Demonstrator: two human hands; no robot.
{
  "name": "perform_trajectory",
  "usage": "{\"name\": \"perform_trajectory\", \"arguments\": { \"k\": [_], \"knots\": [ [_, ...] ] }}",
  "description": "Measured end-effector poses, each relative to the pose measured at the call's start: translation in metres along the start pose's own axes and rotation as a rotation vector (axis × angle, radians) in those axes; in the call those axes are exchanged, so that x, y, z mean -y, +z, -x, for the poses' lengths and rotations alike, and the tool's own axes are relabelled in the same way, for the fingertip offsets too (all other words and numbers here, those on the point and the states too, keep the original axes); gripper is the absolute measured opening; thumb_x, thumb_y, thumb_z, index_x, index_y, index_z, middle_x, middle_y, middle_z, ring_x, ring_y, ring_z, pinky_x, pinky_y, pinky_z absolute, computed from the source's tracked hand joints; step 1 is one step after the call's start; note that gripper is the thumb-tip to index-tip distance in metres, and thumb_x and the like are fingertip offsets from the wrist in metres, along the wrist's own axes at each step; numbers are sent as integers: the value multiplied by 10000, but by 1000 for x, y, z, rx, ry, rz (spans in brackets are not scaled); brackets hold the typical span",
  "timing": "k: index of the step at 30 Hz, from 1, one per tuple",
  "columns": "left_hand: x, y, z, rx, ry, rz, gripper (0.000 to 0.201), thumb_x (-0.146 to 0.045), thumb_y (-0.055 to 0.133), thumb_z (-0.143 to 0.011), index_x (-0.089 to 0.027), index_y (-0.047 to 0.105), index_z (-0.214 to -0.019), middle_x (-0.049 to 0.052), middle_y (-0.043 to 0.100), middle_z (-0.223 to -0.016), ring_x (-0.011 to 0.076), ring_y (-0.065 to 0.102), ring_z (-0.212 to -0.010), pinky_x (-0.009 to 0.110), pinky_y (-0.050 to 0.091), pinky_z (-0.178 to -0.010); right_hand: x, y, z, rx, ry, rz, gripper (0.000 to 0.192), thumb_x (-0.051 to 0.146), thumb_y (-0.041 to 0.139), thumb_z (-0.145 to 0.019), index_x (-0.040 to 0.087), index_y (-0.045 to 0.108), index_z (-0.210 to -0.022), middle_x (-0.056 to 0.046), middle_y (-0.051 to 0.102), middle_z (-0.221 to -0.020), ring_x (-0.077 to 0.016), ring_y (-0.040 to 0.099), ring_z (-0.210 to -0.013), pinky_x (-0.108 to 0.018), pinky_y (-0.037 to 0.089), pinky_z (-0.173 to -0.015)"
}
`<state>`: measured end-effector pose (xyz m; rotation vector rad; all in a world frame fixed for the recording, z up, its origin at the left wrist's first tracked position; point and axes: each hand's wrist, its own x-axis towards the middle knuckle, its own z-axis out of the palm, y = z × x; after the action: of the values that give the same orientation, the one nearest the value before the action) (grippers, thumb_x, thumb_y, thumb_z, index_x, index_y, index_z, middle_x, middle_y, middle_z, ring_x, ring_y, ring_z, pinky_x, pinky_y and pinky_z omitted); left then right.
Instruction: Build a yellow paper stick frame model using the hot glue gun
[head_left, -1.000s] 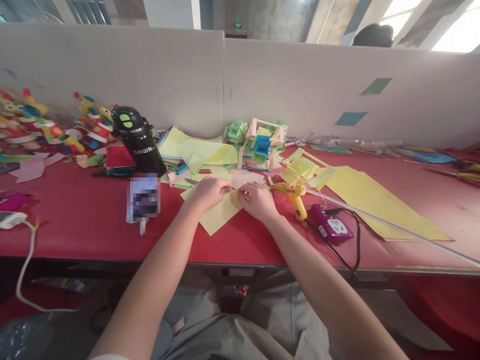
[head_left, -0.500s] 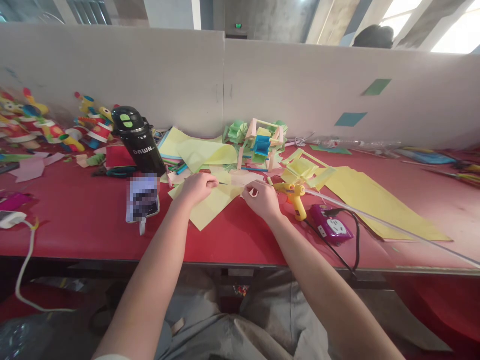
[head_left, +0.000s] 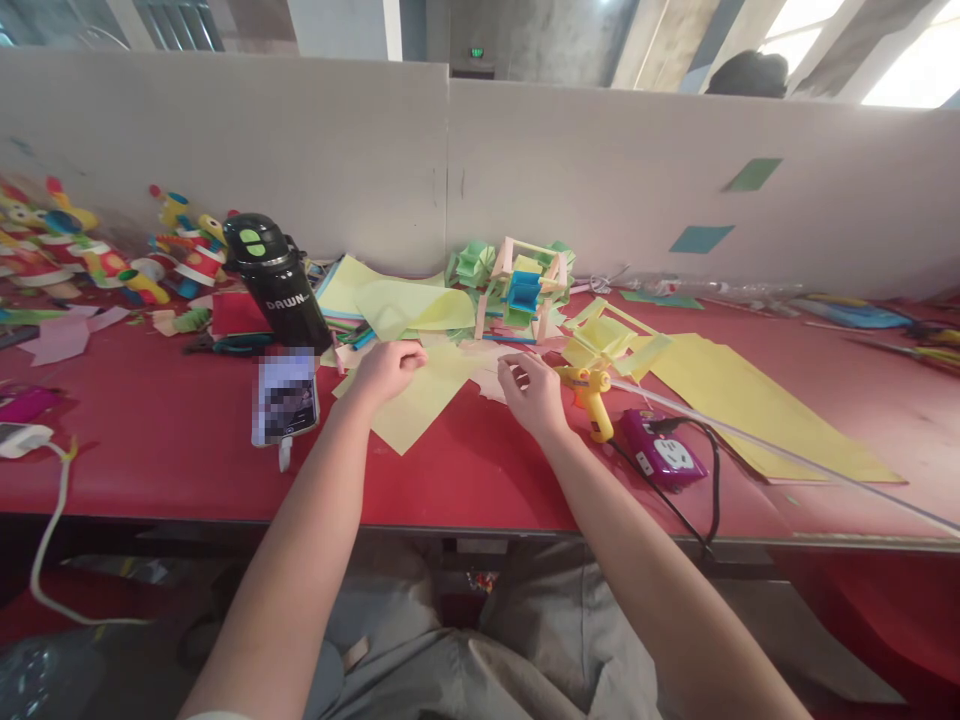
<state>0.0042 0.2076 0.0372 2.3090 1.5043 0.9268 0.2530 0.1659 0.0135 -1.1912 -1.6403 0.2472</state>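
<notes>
Near the middle of the red table, my left hand [head_left: 394, 370] rests over a sheet of pale yellow paper [head_left: 409, 415]. Its fingers are curled closed, and whatever they grip is hidden. My right hand [head_left: 534, 395] hovers beside a pale pink paper scrap [head_left: 489, 378]; its fingers are bent but apart, with no object visible between them. Just right of that hand lies a yellow hot glue gun [head_left: 592, 400] with a long clear glue stick [head_left: 720, 422] at its back. Behind it are a yellow paper wheel on a stick frame [head_left: 604, 340] and a wooden frame with a blue paper wheel [head_left: 523, 290].
A black bottle [head_left: 274, 285] stands at left behind a phone [head_left: 285, 400] with a cable. A purple power socket [head_left: 664, 450] with a black cord sits at right, near large yellow sheets [head_left: 772, 410]. Colourful toy figures [head_left: 199, 255] line the back left, before a white partition [head_left: 300, 140].
My hands have moved slightly apart, and the right fingers have loosened. The yellow sheet has shifted a little left, uncovering more of the pink scrap. A thin piece between the hands no longer shows.
</notes>
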Motion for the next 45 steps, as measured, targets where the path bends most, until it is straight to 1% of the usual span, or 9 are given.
{"name": "perform_trajectory", "arguments": {
  "k": [3,8,12,16,20,28,33,40,45],
  "knots": [
    [-2,6,-1,39,28,83,194,-284,533,-844,-208,702,-789,30,720,-796,188,610,-718,280,423,-646,3,3,1,72,38,-91,228,407,558,-888,212,674,-913,-60,678,-886,-158,607,-675,-285,504,-598],
    [-11,12,-1,118,43,131,194,-292,526,-856,-204,698,-840,37,730,-853,196,639,-775,294,464,-702,7,3,2,107,75,-162,257,420,533,-902,209,668,-848,-24,654,-723,-153,595,-633,-279,501,-609],
    [-26,18,-2,81,117,245,170,-283,557,-850,-211,688,-931,44,734,-1001,201,654,-942,306,481,-829,10,2,2,131,73,-205,244,424,559,-887,206,663,-848,-21,643,-710,-154,595,-616,-283,503,-608],
    [-45,26,-6,45,194,332,134,-250,545,-841,-193,666,-834,41,719,-902,184,645,-888,295,484,-817,13,3,2,177,60,-247,251,441,561,-887,219,676,-879,-30,659,-758,-171,628,-665,-298,521,-631],
    [-53,30,-8,60,177,364,91,-219,556,-788,-182,636,-764,27,691,-807,168,618,-791,278,472,-729,12,5,3,188,31,-219,254,434,551,-891,225,696,-884,-31,673,-771,-178,637,-687,-311,532,-652],
    [-32,27,-9,29,116,319,55,-210,585,-723,-174,620,-699,11,655,-716,154,590,-717,278,445,-679,7,2,2,24,44,-199,200,382,574,-878,220,691,-864,-50,705,-825,-184,646,-694,-329,547,-670],
    [-27,16,-4,12,62,308,56,-218,602,-707,-174,624,-681,17,659,-715,155,585,-713,278,443,-671,11,-2,1,-7,36,-175,207,387,567,-881,223,689,-844,-43,703,-817,-184,634,-698,-331,543,-676],
    [-16,6,-2,2,-5,238,80,-240,609,-698,-169,633,-668,14,641,-677,148,568,-657,268,426,-623,12,-7,1,-100,29,-109,225,392,575,-883,217,717,-883,-32,666,-726,-161,561,-611,-295,484,-575],
    [-7,-3,1,-14,-65,181,94,-250,619,-699,-170,668,-695,25,673,-721,149,565,-638,267,433,-625,12,-9,0,-159,13,-117,247,398,560,-898,201,709,-905,-18,635,-693,-147,545,-603,-273,440,-547]
  ]
}}
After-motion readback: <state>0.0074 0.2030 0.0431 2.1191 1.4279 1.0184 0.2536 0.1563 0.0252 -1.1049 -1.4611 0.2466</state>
